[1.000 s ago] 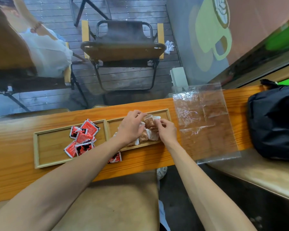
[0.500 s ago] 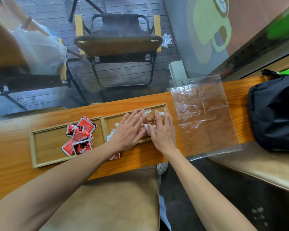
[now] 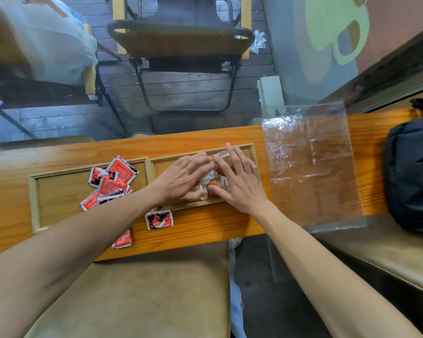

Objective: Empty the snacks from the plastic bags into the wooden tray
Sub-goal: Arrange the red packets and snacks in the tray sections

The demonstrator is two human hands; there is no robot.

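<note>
Both hands, frame center: left hand (image 3: 183, 178) & right hand (image 3: 239, 184) spread flat, pressing wrapped snacks (image 3: 219, 176) in wooden tray (image 3: 33, 203).

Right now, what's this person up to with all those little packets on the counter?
A person is sorting snacks into a two-part wooden tray. Both hands, left hand and right hand, lie flat on a pile of brown wrapped snacks in the right compartment. Red packets fill the left one, and two red packets lie on the counter outside the tray. An empty clear bag lies flat to the right.
</note>
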